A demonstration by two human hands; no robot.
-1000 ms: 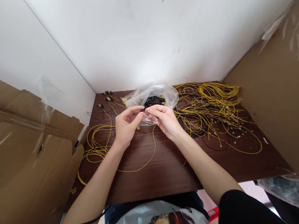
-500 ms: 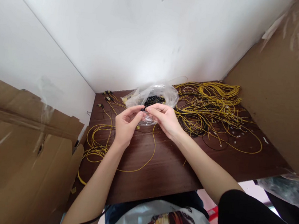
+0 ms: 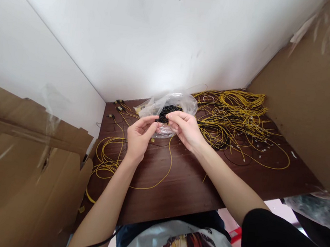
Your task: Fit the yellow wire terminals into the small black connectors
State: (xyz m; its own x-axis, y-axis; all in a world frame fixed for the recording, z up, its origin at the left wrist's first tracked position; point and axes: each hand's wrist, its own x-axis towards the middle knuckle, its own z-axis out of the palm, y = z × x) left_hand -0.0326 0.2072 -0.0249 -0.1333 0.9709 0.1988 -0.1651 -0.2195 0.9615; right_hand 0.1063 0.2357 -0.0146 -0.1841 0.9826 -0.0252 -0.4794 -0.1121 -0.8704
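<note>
My left hand [image 3: 139,136] is closed in a pinch, thumb against fingertips, on a small black connector [image 3: 157,120] that shows only in part. A little to its right, my right hand [image 3: 185,129] is pinched too; what its fingertips hold, if anything, is too small to tell. Just behind both hands lies a clear plastic bag [image 3: 186,100], its mouth showing many small black parts [image 3: 168,111]. A yellow wire [image 3: 170,164] loops over the table in front of the hands, running toward a loose coil [image 3: 104,160] on the left.
A large bundle of yellow and black wires [image 3: 233,112] spreads over the dark brown table [image 3: 160,204] at the right. Several wire ends with connectors [image 3: 120,109] lie at the back left. Cardboard stands on the left [image 3: 23,186] and right [image 3: 314,98], a white wall [image 3: 152,36] behind.
My right hand has moved slightly right and up, away from the black connector, opening a gap between the hands. My left hand has stayed in place.
</note>
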